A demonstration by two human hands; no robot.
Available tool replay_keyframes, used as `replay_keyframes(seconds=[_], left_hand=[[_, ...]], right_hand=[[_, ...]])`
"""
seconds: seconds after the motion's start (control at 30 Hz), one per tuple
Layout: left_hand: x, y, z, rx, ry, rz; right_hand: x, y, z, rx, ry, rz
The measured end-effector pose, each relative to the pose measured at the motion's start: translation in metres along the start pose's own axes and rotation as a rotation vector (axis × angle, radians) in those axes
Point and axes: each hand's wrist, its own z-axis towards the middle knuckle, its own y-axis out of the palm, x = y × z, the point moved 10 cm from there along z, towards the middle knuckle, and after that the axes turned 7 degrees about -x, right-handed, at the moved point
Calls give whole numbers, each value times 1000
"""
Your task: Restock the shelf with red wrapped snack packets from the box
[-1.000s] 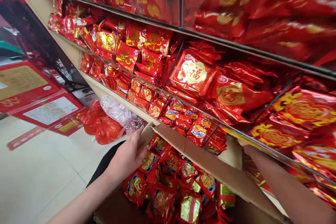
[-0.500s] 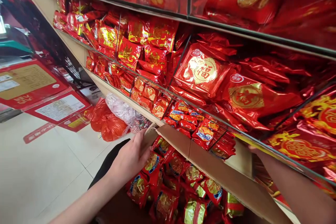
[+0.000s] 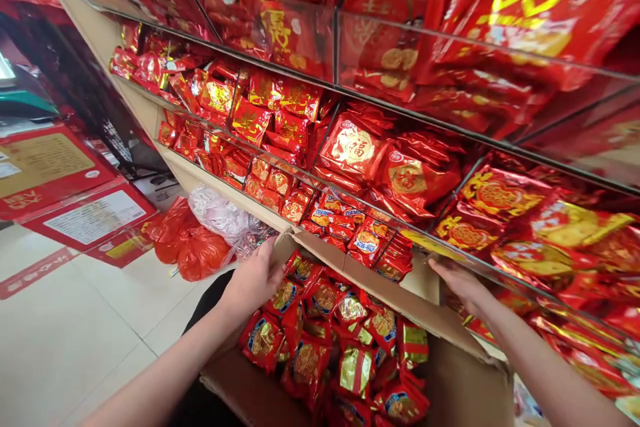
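Head view: steady carton with left hand gripping flap; cannot tell grip of right hand near shelf.

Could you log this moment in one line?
left hand: holds cardboard box edge | right hand: near yellow shelf strip, contact unclear | cardboard box: open, red packets inside | floor: red plastic
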Motion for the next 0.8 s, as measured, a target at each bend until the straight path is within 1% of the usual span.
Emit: replay_keyframes(seconds=[0.03,0.1,0.13,0.17,0.2,0.23,0.27,0.3,0.33,0.4,0.43,0.47,0.5,0.6,0.67,0.73,0.8], left_hand=[[0,0,-1,1,4,1],[1,-1,-3,10,13,0],[1,-1,-4,18,16,-4],[1,-2,-4,23,21,-11],[0,-2,-4,25,21,-16],[-1,-1,-3,24,17,-20],[-3,-1,-3,19,7,-23],[-5,0,-2,11,-4,-25],[-6,0,-1,5,-14,-27],[-9,1,0,1,-22,-32],[-9,1,0,4,-10,-34],[-8,0,0,13,4,-35],[-7,0,0,24,20,-35],[-7,-4,-1,58,33,-26],[-3,-12,-3,118,52,-4],[11,-28,-12,242,134,19],[34,-40,-29,357,265,-11]], right_hand=[[1,-1,-17,-3,7,-23],[-12,0,-64,-6,-77,-107],[-30,5,-94,9,-218,-155],[-47,15,-125,6,-356,-186],[-56,33,-153,-44,-433,-196],[-61,58,-176,-134,-477,-203],[-60,89,-193,-248,-478,-226],[-53,115,-202,-310,-428,-252],[-43,139,-205,-346,-349,-293],[-16,176,-199,-392,-130,-423],[-7,189,-195,-409,-66,-488],[-2,196,-190,-408,-31,-547],[-1,200,-186,-390,-28,-590],[-6,191,-179,-283,-72,-614],[-4,180,-180,-247,-67,-584],[-1,172,-182,-255,-83,-540],[-3,163,-184,-285,-121,-486]])
